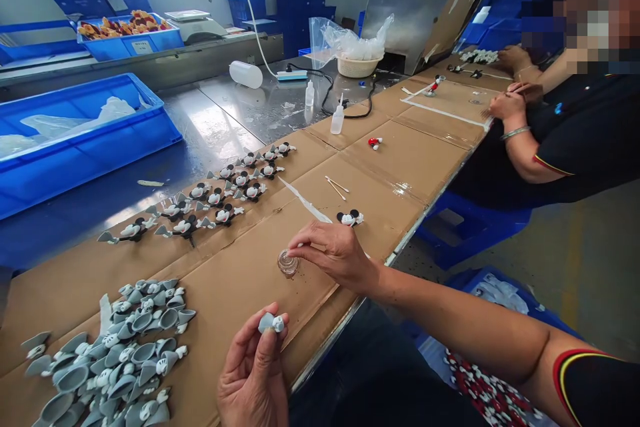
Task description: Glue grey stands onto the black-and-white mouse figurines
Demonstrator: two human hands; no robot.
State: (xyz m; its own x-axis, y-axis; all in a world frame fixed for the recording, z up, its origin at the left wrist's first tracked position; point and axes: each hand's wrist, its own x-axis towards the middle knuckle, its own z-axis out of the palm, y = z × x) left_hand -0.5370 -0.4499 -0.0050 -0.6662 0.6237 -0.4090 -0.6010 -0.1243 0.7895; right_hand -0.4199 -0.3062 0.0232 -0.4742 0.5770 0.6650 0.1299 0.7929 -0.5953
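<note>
My left hand (257,370) pinches a small grey cone-shaped toy part with a white gloved hand (271,323) between thumb and fingers, near the cardboard's front edge. My right hand (335,253) is closed in a pinch above a small clear round dish (289,264); a bit of white shows at the fingertips, too small to name. Just beyond that hand lies a mouse-head figure part (349,217). To the left is a heap of grey and white toy parts (120,353). Several assembled mouse-head figures (215,199) stand in rows behind it.
Two cotton swabs (336,188), a red figure part (375,143) and a dropper bottle (337,118) are on the cardboard (240,280). A blue crate (90,133) stands at left. A co-worker's hands (510,107) work at right. Red and white parts (490,387) lie below the table.
</note>
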